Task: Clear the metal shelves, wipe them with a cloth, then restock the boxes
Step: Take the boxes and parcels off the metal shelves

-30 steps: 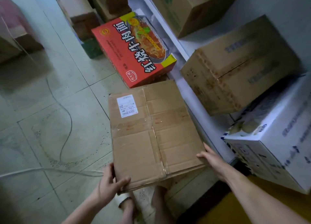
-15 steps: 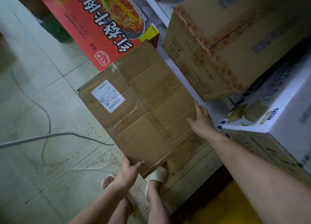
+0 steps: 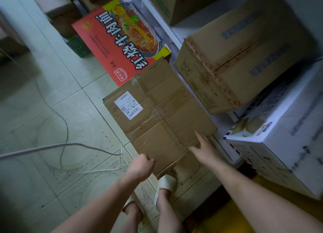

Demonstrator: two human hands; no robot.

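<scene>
Down at the tiled floor point(image 3: 52, 101), centre of view, is the brown carton point(image 3: 157, 124), taped shut (contents unseen), just left of the metal shelf point(image 3: 174, 35). The left hand point(image 3: 141, 166) curls its fingers round the carton's near corner; the right hand point(image 3: 204, 148) lies flat on top, fingers straight and spread. The carton's white shipping label point(image 3: 128, 105) shows a barcode and the figure 500; the rest is too small to read. Beyond it, one red noodle box point(image 3: 108, 45) reads 红烧牛肉面 beside a pictured bowl. On the shelf to the right are two more closed brown cartons, the near taped carton point(image 3: 236, 65) and the far carton point(image 3: 178, 3). Nearest right sits one white box point(image 3: 279, 145) with blurred blue print. Dim boxes far left can't be counted.
</scene>
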